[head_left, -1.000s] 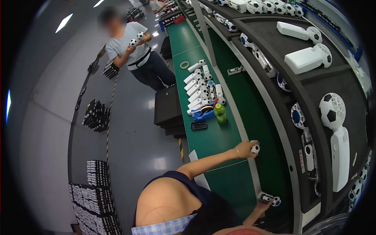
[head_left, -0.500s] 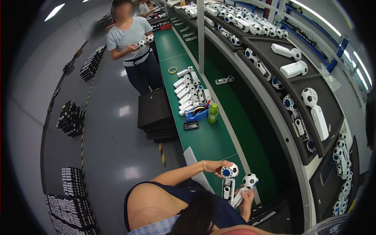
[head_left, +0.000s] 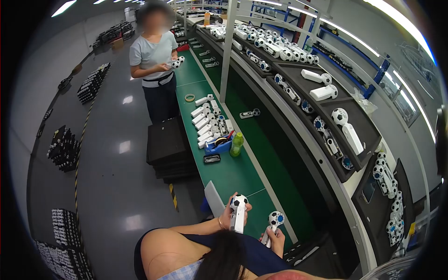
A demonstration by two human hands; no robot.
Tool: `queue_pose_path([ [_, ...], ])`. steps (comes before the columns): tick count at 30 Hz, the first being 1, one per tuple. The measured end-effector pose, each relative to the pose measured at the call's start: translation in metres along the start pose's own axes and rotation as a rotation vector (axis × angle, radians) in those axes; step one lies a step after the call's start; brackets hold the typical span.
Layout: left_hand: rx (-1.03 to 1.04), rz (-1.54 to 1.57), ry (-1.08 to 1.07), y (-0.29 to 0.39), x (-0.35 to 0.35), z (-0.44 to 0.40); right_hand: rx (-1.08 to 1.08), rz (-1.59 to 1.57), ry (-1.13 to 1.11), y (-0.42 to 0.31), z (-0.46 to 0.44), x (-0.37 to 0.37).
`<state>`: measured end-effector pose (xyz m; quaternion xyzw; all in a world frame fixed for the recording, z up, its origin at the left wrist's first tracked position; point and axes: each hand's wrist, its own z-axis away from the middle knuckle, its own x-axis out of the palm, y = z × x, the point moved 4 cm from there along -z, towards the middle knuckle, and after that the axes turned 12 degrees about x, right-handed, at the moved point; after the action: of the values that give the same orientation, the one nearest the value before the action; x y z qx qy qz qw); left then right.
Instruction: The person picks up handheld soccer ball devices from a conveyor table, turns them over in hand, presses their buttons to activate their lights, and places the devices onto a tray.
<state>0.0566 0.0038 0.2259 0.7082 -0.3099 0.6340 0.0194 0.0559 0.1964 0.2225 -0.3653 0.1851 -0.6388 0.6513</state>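
Worker at a green desk (head_left: 238,172), both hands full. L hand (head_left: 226,218), bracelet at wrist, is closed round a white gadget (head_left: 239,218), football-patterned ball end up, handle down. R hand (head_left: 277,240), nr it, grips the handle of a 2nd gadget (head_left: 276,219), ball end up too, blue centre showing; the two gadgets are apart. Farther along the desk, I see a batch of similar gadgets (head_left: 202,125) in a cluster, w/ a tape roll (head_left: 189,101) beyond; this side, a blue tape dispenser (head_left: 217,147), green bottle (head_left: 236,145) & small black dish (head_left: 212,161). To R, a dark tray (head_left: 355,115) holds more gadgets. Farther off, a co-worker (head_left: 154,50) in a pale tee holds football-patterned pieces (head_left: 176,63).
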Motion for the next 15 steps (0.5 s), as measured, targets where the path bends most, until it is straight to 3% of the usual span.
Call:
queue_pose_path([
  [3,-0.062,-0.011,-0.05,-0.003,0.003,-0.001,-0.055,0.136,-0.009,-0.007,0.017,-0.009],
  [6,-0.028,-0.085,0.11,-0.005,0.014,-0.007,-0.026,0.011,-0.068,-0.017,0.033,-0.011],
  [8,0.094,-0.162,0.341,-0.011,0.017,-0.007,-0.08,0.133,-0.041,-0.017,0.033,-0.013],
  [9,0.09,-0.26,0.341,-0.01,0.022,-0.007,-0.033,-0.08,-0.084,-0.013,0.033,-0.014],
  [10,0.109,-0.297,0.474,-0.015,0.02,-0.005,0.017,-0.292,-0.126,-0.009,0.032,-0.015],
  [12,0.139,-0.444,0.661,-0.036,0.025,0.006,-0.065,-0.356,-0.202,-0.006,0.034,-0.017],
  [14,-0.106,-0.111,0.461,-0.038,-0.025,0.012,-0.08,-0.467,-0.272,-0.008,0.047,-0.012],
  [15,-0.169,-0.007,0.491,-0.042,-0.023,0.013,-0.076,-0.474,-0.255,-0.008,0.05,-0.012],
])
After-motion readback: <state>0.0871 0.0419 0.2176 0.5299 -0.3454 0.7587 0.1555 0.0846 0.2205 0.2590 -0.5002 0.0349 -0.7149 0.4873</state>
